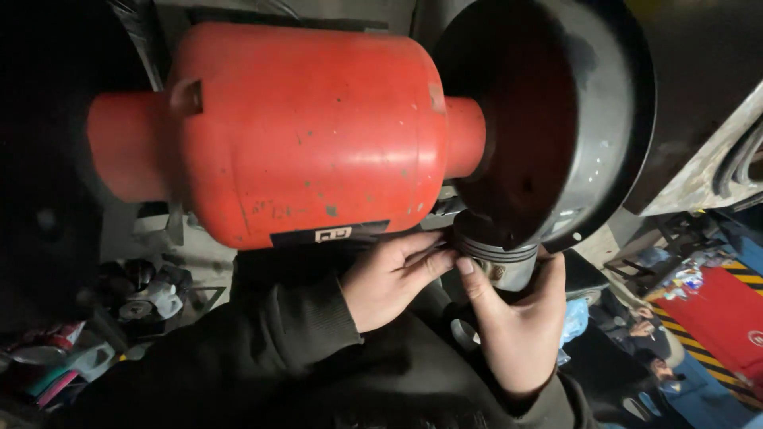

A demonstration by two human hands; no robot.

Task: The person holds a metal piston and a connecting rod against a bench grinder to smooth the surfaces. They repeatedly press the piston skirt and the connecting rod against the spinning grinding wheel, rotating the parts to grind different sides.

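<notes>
A grey metal piston (499, 258) with ringed grooves is pressed up under the black wheel guard (612, 119) of a red bench grinder (302, 131). My right hand (520, 326) cups the piston from below, thumb against its side. My left hand (389, 278) rests its fingertips on the piston's left edge, just under the grinder's motor body. Both arms wear dark sleeves. The grinding wheel itself is hidden inside the guard.
A cluttered shelf with cans and plastic bottles (151, 294) lies lower left. At lower right the floor shows a red mat (719, 314), yellow-black hazard striping and blue scraps (576, 318). A pale angled panel (707, 171) stands at the right.
</notes>
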